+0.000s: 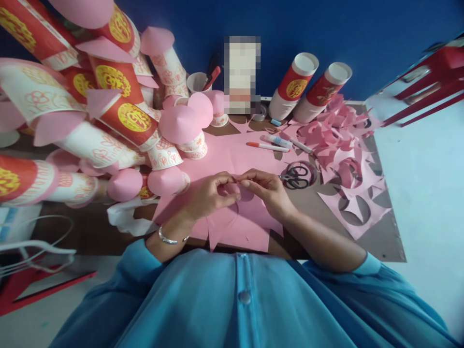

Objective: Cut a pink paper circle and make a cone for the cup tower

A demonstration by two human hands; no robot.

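My left hand (213, 194) and my right hand (266, 191) meet above the table, fingers bent and fingertips pinched close together. Between them they seem to hold a piece of pink paper (246, 195), partly hidden by the fingers and in shade. Beneath lie pink paper sheets (232, 150) with cut edges. Black-handled scissors (297, 176) rest just right of my right hand, beside a roll of tape (313, 175). Beyond my hands are an orange-capped marker (267, 147) and a small white bottle or glue tube (278, 141).
Stacked paper cups topped with pink paper cones (181, 124) crowd the left side. Two cup stacks (294, 87) stand at the back right. Pink paper scraps (357, 203) with round holes heap on the right. A white cup (198, 83) holds tools near the blue wall (326, 29).
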